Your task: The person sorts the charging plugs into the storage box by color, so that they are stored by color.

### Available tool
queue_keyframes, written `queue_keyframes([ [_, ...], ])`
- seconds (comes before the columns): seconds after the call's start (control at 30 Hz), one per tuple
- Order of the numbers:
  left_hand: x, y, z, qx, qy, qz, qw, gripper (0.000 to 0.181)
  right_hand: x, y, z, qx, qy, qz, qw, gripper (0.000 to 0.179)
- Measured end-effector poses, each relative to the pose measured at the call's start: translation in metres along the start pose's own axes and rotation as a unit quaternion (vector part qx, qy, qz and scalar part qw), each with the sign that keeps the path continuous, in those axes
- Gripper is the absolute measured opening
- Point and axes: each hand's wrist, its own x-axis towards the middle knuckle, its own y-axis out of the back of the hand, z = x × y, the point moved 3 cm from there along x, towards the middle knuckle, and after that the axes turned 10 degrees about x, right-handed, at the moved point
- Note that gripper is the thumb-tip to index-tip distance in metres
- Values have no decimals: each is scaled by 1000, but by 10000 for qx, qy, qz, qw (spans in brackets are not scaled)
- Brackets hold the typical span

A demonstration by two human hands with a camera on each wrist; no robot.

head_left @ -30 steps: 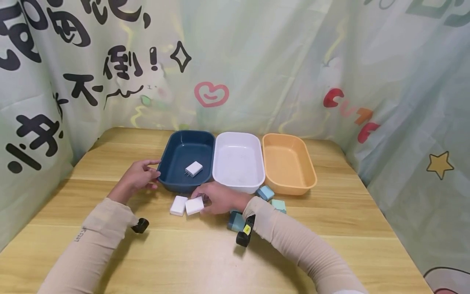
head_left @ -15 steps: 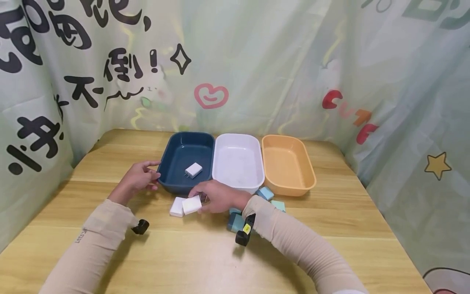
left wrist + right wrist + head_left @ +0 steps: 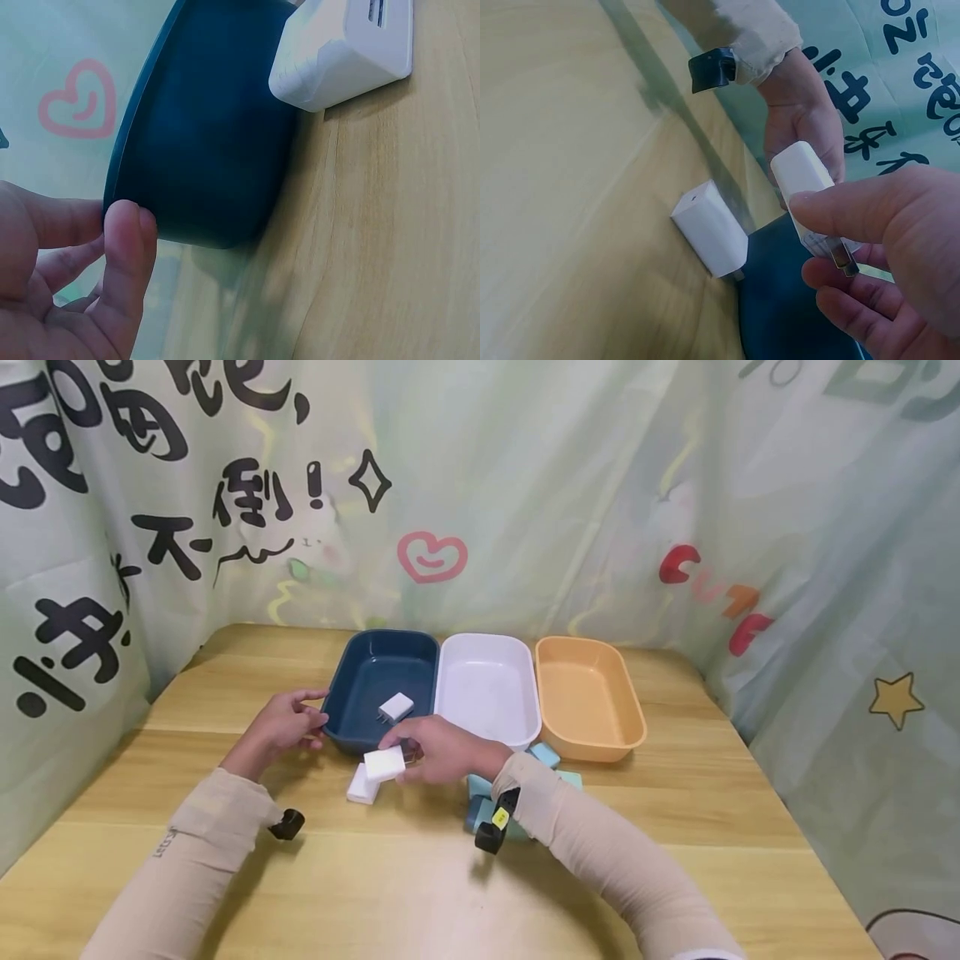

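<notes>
My left hand point(image 3: 285, 722) pinches the near left rim of a dark blue bin point(image 3: 367, 677), thumb on its outer wall in the left wrist view. My right hand point(image 3: 446, 750) holds a white charger plug point(image 3: 385, 764) between thumb and fingers, its metal prongs point(image 3: 843, 256) toward the palm side. This plug is raised just in front of the blue bin. Below it a second white charger plug point(image 3: 362, 787) lies on the table, partly overlapped by the held one. A third white charger plug point(image 3: 395, 707) lies inside the blue bin with its prongs showing.
A white bin point(image 3: 487, 685) and an orange bin point(image 3: 592, 693) stand in a row right of the blue one. Several small blue and teal blocks point(image 3: 545, 755) lie in front of them, partly hidden by the right wrist. A printed curtain point(image 3: 525, 485) hangs behind the wooden table point(image 3: 375, 893).
My right hand has lifted the held charger plug up and slightly left, toward the blue bin's front edge. The left hand has stayed at the rim.
</notes>
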Motion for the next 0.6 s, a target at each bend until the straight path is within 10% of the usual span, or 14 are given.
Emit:
queue_keyframes([
  [0.6,1,1,3,127,106,27,9999,57,14,10,-2,259,0,332,9991,37],
])
